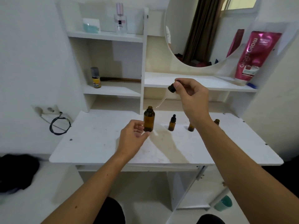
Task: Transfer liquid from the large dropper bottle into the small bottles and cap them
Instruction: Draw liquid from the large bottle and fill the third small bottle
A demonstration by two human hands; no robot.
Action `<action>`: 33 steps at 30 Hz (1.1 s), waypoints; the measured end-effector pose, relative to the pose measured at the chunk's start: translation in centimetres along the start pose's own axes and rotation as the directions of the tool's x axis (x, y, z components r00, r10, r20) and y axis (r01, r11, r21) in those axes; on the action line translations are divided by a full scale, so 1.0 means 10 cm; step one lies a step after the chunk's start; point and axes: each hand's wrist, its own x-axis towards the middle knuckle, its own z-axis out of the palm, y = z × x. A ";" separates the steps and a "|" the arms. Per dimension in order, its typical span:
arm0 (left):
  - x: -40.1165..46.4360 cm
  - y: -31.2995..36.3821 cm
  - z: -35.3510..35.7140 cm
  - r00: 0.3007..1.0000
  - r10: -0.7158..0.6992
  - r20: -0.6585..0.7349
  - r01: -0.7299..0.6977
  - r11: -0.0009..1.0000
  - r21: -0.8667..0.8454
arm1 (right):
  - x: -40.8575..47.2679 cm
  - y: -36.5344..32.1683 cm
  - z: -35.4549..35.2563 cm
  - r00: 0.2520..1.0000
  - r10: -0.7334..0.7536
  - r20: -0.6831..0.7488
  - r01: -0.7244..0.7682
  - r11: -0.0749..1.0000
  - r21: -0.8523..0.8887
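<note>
The large amber dropper bottle (149,119) stands uncapped on the white table (97,143). My left hand (133,135) is just left of its base, fingers loosely curled and apart, thumb tip near the bottle's foot. My right hand (189,92) holds the black-capped dropper (171,88) in the air up and right of the bottle's mouth, its glass pipette tip angled down-left. To the right stand three small amber bottles: one capped with a dropper top (172,123), one (191,127) partly hidden behind my right wrist, one (216,122) past my forearm.
Shelves rise behind the table, holding a yellow spray can (96,77), a perfume bottle (120,20) and a pink pouch (255,57). A round mirror (202,33) hangs above. A wall socket and black cable (58,123) sit at left. A teal cup (224,203) stands on the floor.
</note>
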 end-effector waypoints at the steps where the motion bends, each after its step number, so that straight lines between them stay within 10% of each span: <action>1: 0.03 0.00 -0.03 1.000 -0.013 -0.023 0.013 1.000 0.010 | 0.01 -0.01 0.07 1.000 -0.005 0.006 0.005 1.000 0.000; 33: 0.31 -0.06 0.10 0.998 -0.026 0.056 0.026 1.000 -0.003 | -0.09 0.26 0.59 0.985 0.084 0.149 -0.040 0.961 -0.272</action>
